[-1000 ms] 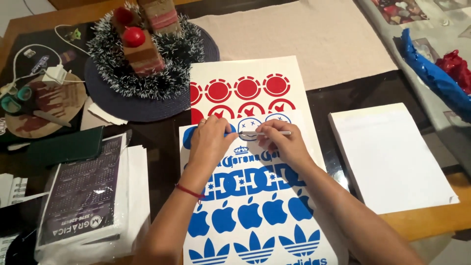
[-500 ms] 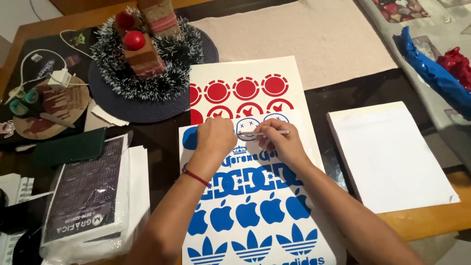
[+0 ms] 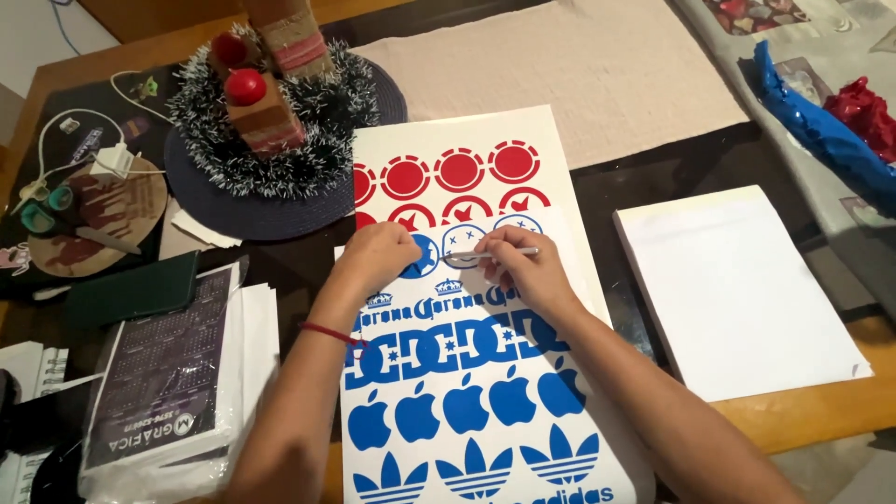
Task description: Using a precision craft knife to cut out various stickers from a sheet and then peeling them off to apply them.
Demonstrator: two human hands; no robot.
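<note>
Dark glossy table (image 3: 653,177) under warm indoor light, crowded at the left edge, wooden border showing at the right. At its middle, a sheet of blue stickers (image 3: 467,411), overlapping a second sheet of red round stickers (image 3: 457,173) further back. Left hand (image 3: 378,257) flat on the blue sheet, fingers curled at the rim of a round blue sticker, pinning the paper rather than gripping it. Right hand (image 3: 523,266) closed narrowly around a thin white tool (image 3: 509,252), held like a pen, tip pointing left at a pale round face sticker (image 3: 460,245) between the two hands. Likely thin, light, floppy material: easy to crease, prone to slide on the shiny tabletop, fine cut edges apt to tear if pulled fast. Best held down by a flat palm close to the working spot, picked at the very edge of a cut shape, lifted low and slow. To the right, well apart, a blank white pad (image 3: 737,299). Behind, a beige cloth mat (image 3: 560,65). Upper left, a tinsel wreath centrepiece (image 3: 266,103) on a dark round mat. Lower left, a bagged stack of printed calendars (image 3: 159,373). Far left, scissors (image 3: 47,210) on a round wooden board. Far right, blue and red foil wrap (image 3: 821,121) on a grey cloth.
</note>
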